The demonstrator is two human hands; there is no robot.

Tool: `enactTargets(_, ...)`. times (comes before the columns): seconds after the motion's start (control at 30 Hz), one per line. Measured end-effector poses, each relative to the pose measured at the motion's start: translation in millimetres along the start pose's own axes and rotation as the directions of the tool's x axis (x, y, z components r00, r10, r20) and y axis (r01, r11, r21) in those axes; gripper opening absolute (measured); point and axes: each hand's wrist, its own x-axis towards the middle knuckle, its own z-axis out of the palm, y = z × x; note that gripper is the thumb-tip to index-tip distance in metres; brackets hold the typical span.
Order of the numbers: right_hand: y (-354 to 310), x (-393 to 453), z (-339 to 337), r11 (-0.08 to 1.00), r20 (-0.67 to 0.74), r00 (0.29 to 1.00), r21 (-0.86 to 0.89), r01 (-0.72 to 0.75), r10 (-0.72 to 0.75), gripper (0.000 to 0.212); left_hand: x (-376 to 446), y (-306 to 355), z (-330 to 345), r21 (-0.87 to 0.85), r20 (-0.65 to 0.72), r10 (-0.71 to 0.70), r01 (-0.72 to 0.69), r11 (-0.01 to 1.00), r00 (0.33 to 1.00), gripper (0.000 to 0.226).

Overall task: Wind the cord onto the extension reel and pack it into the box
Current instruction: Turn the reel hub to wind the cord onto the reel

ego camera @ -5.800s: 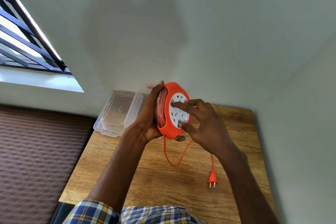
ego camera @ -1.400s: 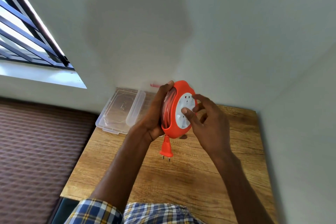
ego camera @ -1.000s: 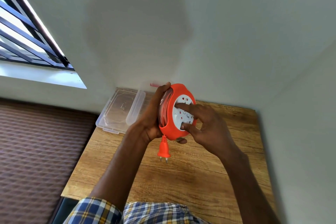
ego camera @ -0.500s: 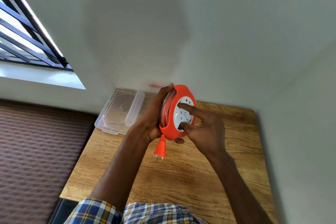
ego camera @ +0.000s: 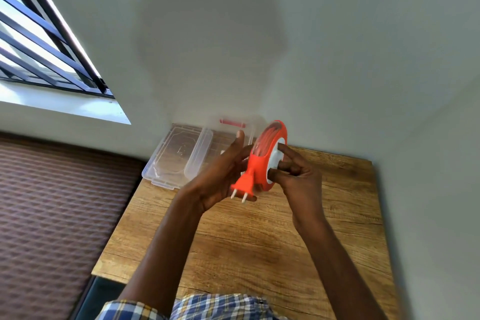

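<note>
A person holds an orange extension reel [ego camera: 268,156] above a wooden table [ego camera: 259,241]. The left hand [ego camera: 220,179] cups its back with fingers spread; the right hand [ego camera: 298,176] grips the white socket face. The cord looks fully wound, with only the plug [ego camera: 242,186] hanging out, so winding seems finished. Next, the reel must go into the clear plastic box [ego camera: 233,138] by the wall, beside its lid [ego camera: 176,156]. A barred window [ego camera: 39,41] sits to the left.
</note>
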Motion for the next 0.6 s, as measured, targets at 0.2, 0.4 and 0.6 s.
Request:
enactTargets(0.2,-5.8,-8.1,19.0,0.892,-0.028,0.933,0.303,-0.335,0.360,0.031,-15.5,-3.2,2.8,0.369,0.020,0.144,-0.141,0.919,0.989,0.062)
enactTargets(0.4,-3.1,-16.8,38.2,0.925,0.094,0.947,0.201,-0.321,0.308,0.029,-16.1,-15.0,-4.6,0.380,-0.278,0.372,-0.255,0.889,0.885,0.061)
enactTargets(0.6,3.6,-6.7,48.3,0.914,0.040,0.989,-0.378,0.147,-0.142,0.043,-28.8,-10.6,-40.2,0.285,-0.483,0.292,-0.168,0.944,0.825,0.037)
